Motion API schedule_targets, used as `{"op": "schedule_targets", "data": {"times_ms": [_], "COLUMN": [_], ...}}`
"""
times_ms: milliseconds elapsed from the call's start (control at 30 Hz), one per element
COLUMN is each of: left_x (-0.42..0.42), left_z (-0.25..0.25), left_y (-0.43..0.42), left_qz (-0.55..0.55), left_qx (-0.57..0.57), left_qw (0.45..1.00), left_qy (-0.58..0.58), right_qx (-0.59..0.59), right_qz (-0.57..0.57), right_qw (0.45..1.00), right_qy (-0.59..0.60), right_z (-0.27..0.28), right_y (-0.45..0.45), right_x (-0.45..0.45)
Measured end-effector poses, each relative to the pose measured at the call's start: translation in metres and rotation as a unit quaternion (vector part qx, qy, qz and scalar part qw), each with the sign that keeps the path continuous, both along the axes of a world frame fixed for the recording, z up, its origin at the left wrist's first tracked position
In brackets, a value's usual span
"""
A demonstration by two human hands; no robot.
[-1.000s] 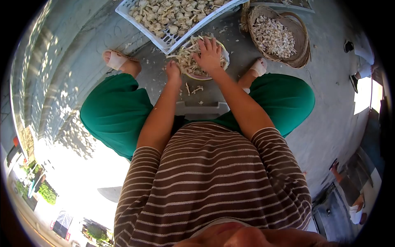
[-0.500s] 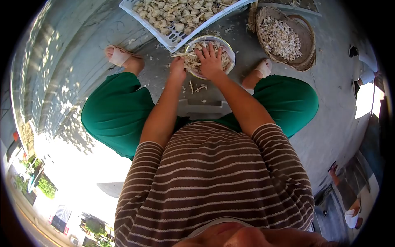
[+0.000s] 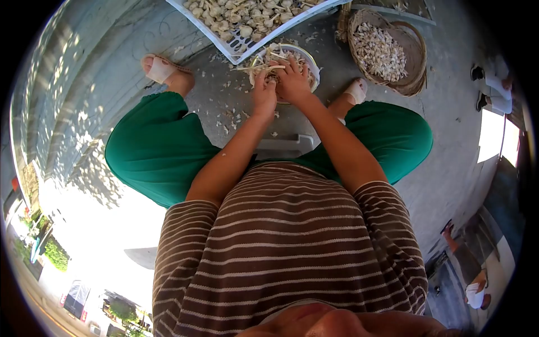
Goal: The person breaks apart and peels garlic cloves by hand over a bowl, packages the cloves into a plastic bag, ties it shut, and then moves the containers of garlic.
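Observation:
A round light bowl on the ground between the feet holds garlic stalks and dry scraps. Over its left side is my left hand, its fingers curled, with pale stalks showing beside the fingertips; what it grips is too small to make out. My right hand lies over the middle of the bowl, close beside the left, fingers spread on the scraps.
Above the bowl, a white plastic crate holds garlic bulbs. At the upper right, a woven basket holds peeled-apart cloves. Scraps dot the ground. Other people appear at the right edge.
My left hand has moved right, from beside the bowl to over it, next to my right hand. The stalk pieces formerly on the ground below the bowl no longer show in the same place.

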State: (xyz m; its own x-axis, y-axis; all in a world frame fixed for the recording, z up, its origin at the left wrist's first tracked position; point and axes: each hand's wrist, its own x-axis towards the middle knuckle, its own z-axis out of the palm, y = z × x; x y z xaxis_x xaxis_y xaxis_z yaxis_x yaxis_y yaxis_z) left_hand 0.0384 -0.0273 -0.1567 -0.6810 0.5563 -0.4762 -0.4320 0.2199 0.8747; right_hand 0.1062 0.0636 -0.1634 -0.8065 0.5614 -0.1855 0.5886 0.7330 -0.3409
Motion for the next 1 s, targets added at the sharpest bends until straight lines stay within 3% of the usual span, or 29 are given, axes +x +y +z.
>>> {"op": "schedule_targets", "data": {"times_ms": [67, 167, 233, 267, 333, 367, 433, 467, 500, 567, 667, 767, 800, 867, 900, 967, 1000], "left_x": [-0.002, -0.015, -0.028, -0.034, -0.045, -0.053, -0.069, -0.074, -0.077, -0.082, -0.092, -0.096, -0.095, -0.094, -0.093, -0.09, -0.086], "left_z": [-0.015, -0.037, -0.04, -0.042, -0.051, -0.057, -0.074, -0.076, -0.076, -0.075, -0.077, -0.094, -0.093, -0.092, -0.097, -0.097, -0.094], "left_y": [0.0, 0.001, -0.001, -0.003, -0.002, 0.0, -0.002, -0.003, -0.003, -0.003, -0.005, -0.005, -0.006, -0.006, -0.007, -0.007, -0.005], "left_qz": [-0.026, 0.064, 0.118, 0.133, 0.149, 0.164, 0.149, 0.12, 0.09, 0.084, 0.072, 0.004, 0.028, 0.051, 0.046, 0.039, 0.05], "left_qx": [0.012, 0.038, -0.024, -0.04, -0.057, -0.074, -0.088, -0.047, -0.007, -0.029, -0.073, -0.08, -0.075, -0.069, -0.065, -0.06, -0.101], "left_qw": [0.999, 0.995, 0.986, 0.987, 0.986, 0.984, 0.983, 0.98, 0.965, 0.963, 0.957, 0.961, 0.96, 0.959, 0.97, 0.98, 0.986], "left_qy": [0.035, 0.067, 0.112, 0.076, 0.044, 0.013, -0.056, -0.151, -0.245, -0.256, -0.27, -0.265, -0.268, -0.27, -0.228, -0.186, -0.123], "right_qx": [0.009, 0.036, 0.011, 0.011, 0.01, 0.011, -0.122, -0.261, -0.259, -0.505, -0.489, -0.47, -0.469, -0.366, -0.366, -0.127, -0.127], "right_qz": [-0.004, 0.006, -0.013, -0.013, -0.165, -0.165, -0.45, -0.512, -0.513, -0.48, -0.486, -0.519, -0.52, -0.536, -0.537, -0.459, -0.46], "right_qw": [1.0, 0.993, 0.975, 0.975, 0.944, 0.944, 0.834, 0.748, 0.748, 0.667, 0.658, 0.64, 0.639, 0.714, 0.714, 0.866, 0.866], "right_qy": [0.024, 0.109, 0.222, 0.22, 0.287, 0.285, 0.295, 0.332, 0.331, 0.264, 0.302, 0.318, 0.318, 0.26, 0.261, 0.149, 0.15], "right_z": [0.003, 0.01, 0.004, 0.0, -0.007, -0.015, -0.058, -0.072, -0.072, -0.071, -0.093, -0.08, -0.08, -0.08, -0.075, -0.053, -0.04], "right_y": [0.003, 0.013, 0.023, 0.028, 0.038, 0.041, 0.041, 0.041, 0.04, 0.04, 0.039, 0.036, 0.036, 0.035, 0.035, 0.035, 0.035], "right_x": [0.004, 0.011, 0.019, 0.024, 0.036, 0.04, 0.055, 0.06, 0.067, 0.081, 0.094, 0.094, 0.094, 0.092, 0.091, 0.087, 0.082]}}
